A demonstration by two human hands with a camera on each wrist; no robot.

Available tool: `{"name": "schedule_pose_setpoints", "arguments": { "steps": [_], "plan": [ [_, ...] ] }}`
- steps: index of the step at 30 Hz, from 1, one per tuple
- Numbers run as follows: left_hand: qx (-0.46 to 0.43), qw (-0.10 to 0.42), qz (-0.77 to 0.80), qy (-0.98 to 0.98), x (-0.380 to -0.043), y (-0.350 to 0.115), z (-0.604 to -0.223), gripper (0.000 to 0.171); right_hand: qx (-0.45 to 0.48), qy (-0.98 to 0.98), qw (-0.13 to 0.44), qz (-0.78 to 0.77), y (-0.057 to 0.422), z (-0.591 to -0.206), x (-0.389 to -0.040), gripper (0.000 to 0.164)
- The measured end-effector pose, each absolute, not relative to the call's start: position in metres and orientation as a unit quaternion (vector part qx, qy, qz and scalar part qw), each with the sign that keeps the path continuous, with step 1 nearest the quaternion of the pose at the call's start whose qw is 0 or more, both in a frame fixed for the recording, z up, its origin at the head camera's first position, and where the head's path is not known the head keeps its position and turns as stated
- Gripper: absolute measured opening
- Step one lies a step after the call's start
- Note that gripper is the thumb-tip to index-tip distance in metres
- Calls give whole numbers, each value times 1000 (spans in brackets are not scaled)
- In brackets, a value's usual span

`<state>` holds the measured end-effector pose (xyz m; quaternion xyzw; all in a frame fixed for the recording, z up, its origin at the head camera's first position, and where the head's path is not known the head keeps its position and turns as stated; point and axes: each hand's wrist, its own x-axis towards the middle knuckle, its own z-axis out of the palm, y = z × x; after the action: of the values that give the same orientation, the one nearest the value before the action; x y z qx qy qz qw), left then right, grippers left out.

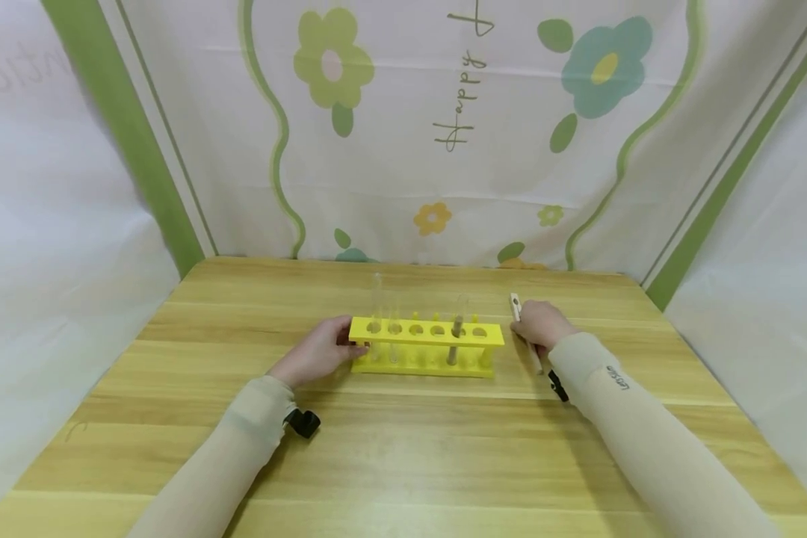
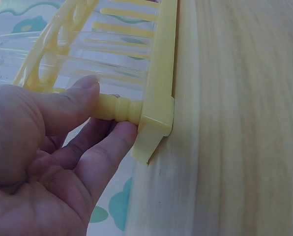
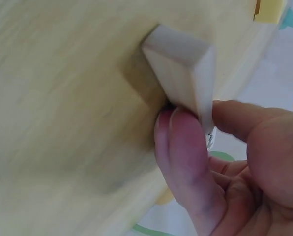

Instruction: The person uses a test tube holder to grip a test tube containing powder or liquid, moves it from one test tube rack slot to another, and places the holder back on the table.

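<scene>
A yellow test tube rack [image 1: 427, 334] stands on the table. My left hand [image 1: 319, 350] grips the post at its left end, thumb and fingers around the ridged yellow post [image 2: 118, 109] in the left wrist view. Two clear test tubes [image 1: 377, 299] [image 1: 394, 345] stand in the leftmost holes, and a test tube with grey-dark contents [image 1: 453, 353] stands nearer the right end. To the right of the rack, my right hand [image 1: 543, 325] pinches a wooden test tube holder [image 1: 535, 360]. Its squared wooden end [image 3: 181, 64] points away from my fingers in the right wrist view, close over the tabletop.
The wood-grain table [image 1: 403, 456] reaches back to a white cloth [image 1: 403, 149] with printed flowers. More white cloth hangs at the left [image 1: 74, 261] and right sides. Dark wrist devices [image 1: 302, 423] sit at both sleeve cuffs.
</scene>
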<state>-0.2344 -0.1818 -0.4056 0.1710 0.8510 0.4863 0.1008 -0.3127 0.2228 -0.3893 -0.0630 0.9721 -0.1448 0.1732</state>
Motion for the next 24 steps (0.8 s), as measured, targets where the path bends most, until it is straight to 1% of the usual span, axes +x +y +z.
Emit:
{"name": "schedule_pose_setpoints", "arguments": {
  "steps": [3,10,17,24],
  "plan": [
    [167,100,490,850,-235,-182,-409,23,-60,972,180,-140,223,-391,-315,31],
    [166,99,491,849,-234,-182,-409,22,-53,971,187,-138,224,-391,-318,33],
    [175,93,484,852,-234,-182,-407,22,-35,971,181,-155,224,-389,-316,26],
    [169,91,479,856,-234,-182,-406,22,-27,969,188,-157,223,-389,-316,30]
  ]
}}
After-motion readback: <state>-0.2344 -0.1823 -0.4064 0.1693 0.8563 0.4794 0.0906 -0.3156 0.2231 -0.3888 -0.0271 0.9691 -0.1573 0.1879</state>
